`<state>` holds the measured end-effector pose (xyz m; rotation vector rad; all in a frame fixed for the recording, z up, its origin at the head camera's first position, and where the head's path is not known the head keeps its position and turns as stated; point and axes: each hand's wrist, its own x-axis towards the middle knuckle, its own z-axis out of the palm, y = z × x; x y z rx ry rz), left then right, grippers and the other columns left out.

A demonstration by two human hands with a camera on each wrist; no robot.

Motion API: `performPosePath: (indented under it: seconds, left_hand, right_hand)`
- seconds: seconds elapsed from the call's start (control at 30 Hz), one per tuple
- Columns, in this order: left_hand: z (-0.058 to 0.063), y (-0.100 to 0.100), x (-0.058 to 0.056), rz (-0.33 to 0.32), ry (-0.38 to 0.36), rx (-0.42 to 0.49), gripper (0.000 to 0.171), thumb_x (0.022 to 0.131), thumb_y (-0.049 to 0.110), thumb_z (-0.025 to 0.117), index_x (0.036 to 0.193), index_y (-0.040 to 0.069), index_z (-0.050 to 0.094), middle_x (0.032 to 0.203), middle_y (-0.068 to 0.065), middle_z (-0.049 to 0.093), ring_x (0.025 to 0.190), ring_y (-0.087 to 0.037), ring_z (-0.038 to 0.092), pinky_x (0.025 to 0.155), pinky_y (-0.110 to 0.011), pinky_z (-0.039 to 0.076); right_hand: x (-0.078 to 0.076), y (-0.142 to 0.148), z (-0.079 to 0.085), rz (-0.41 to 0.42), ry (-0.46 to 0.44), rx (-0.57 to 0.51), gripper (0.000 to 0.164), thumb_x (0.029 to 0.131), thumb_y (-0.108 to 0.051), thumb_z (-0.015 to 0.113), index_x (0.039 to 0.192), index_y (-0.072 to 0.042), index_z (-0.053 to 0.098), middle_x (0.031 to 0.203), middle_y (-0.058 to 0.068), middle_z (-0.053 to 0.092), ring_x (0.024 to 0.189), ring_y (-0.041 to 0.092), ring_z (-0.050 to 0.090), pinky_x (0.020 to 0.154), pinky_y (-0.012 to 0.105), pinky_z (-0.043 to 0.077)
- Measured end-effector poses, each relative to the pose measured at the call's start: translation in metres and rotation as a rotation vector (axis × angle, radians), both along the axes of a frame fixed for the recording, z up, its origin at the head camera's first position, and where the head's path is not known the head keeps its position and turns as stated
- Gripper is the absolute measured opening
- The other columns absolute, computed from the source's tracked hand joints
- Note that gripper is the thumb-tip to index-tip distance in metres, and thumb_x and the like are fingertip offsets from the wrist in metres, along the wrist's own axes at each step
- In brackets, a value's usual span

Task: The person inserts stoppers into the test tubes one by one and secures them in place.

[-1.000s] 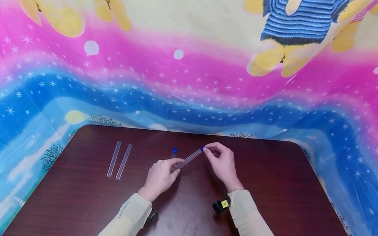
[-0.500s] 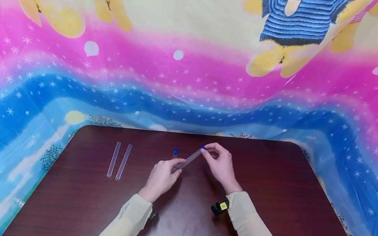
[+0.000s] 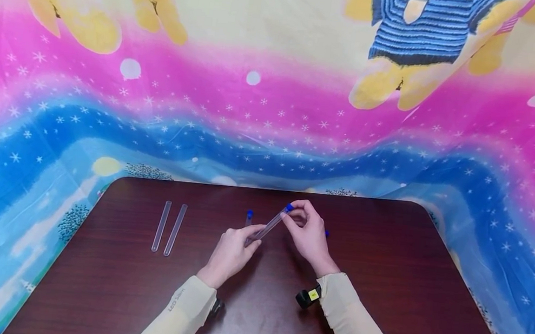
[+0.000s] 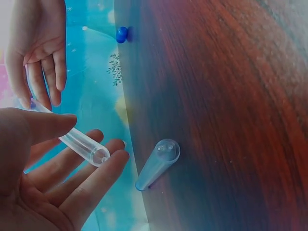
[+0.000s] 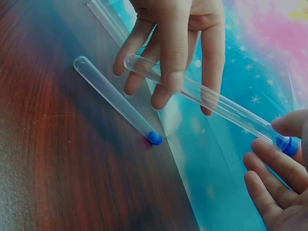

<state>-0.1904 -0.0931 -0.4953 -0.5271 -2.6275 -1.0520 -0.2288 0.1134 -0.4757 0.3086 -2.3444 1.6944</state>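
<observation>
A clear test tube (image 5: 216, 103) slants up between my hands, off the table, with a blue cap (image 3: 289, 208) on its upper right end. Its rounded end is pinched between the thumb and fingers of my left hand (image 3: 230, 250). My right hand (image 3: 309, 231) pinches the tube near the cap, thumb and fingertips right at the cap's edge in the right wrist view. Beyond the left hand, a second test tube (image 5: 113, 101) with a blue cap (image 3: 250, 214) lies on the table, partly hidden by that hand in the head view.
Two test tubes without caps, one (image 3: 161, 226) beside the other (image 3: 175, 230), lie on the left of the dark wooden table (image 3: 382, 288). Loose blue caps (image 4: 122, 34) sit on the table behind my right hand. A patterned cloth (image 3: 273, 108) hangs around the table's edges.
My right fingers have shifted slightly down from the cap, so more of the blue cap shows. A blue cap on the table has come into view beside the right hand. The left hand barely moves.
</observation>
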Motion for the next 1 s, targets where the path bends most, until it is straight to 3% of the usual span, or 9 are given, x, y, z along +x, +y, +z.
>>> performPosePath:
  seconds: [0.23, 0.37, 0.67, 0.87, 1.0]
  left_hand:
    - [-0.001, 0.0, 0.0, -0.028, 0.049, 0.005, 0.037, 0.092, 0.008, 0.076, 0.128, 0.017, 0.072, 0.097, -0.002, 0.077, 0.077, -0.01, 0.07, 0.063, -0.032, 0.052]
    - [0.0, 0.001, 0.0, -0.022, 0.06, 0.005, 0.038, 0.093, 0.009, 0.076, 0.129, 0.018, 0.071, 0.097, -0.001, 0.077, 0.065, -0.009, 0.062, 0.057, -0.029, 0.047]
    - [0.001, 0.003, 0.002, -0.026, 0.064, 0.026, 0.039, 0.092, 0.006, 0.076, 0.129, 0.017, 0.071, 0.094, 0.0, 0.077, 0.054, -0.007, 0.051, 0.051, -0.026, 0.041]
    - [-0.001, 0.002, 0.002, -0.029, 0.104, -0.002, 0.036, 0.092, 0.006, 0.075, 0.127, 0.015, 0.071, 0.09, 0.001, 0.075, 0.055, -0.008, 0.05, 0.051, -0.026, 0.041]
    - [-0.002, 0.003, 0.002, -0.032, 0.117, 0.001, 0.037, 0.092, 0.005, 0.075, 0.128, 0.014, 0.071, 0.092, 0.001, 0.076, 0.056, -0.009, 0.052, 0.052, -0.026, 0.042]
  right_hand:
    - [0.0, -0.003, 0.0, 0.025, 0.026, -0.001, 0.027, 0.096, -0.018, 0.074, 0.118, -0.013, 0.059, 0.092, -0.001, 0.075, 0.089, 0.017, 0.071, 0.085, 0.036, 0.056]
    - [-0.001, -0.004, 0.003, 0.042, 0.032, -0.025, 0.027, 0.096, -0.018, 0.073, 0.118, -0.014, 0.058, 0.093, -0.001, 0.075, 0.09, 0.017, 0.071, 0.088, 0.036, 0.055]
    - [-0.002, -0.004, 0.004, 0.082, 0.038, -0.039, 0.026, 0.097, -0.014, 0.072, 0.118, -0.012, 0.057, 0.097, 0.001, 0.073, 0.093, 0.017, 0.07, 0.093, 0.039, 0.053]
    - [-0.002, -0.008, 0.002, 0.07, 0.074, -0.054, 0.025, 0.096, -0.012, 0.072, 0.116, -0.011, 0.057, 0.096, 0.003, 0.073, 0.092, 0.018, 0.069, 0.092, 0.039, 0.053]
    - [-0.002, -0.013, 0.001, 0.055, 0.104, -0.084, 0.026, 0.096, -0.007, 0.071, 0.117, -0.003, 0.056, 0.098, 0.01, 0.071, 0.093, 0.025, 0.068, 0.091, 0.044, 0.053]
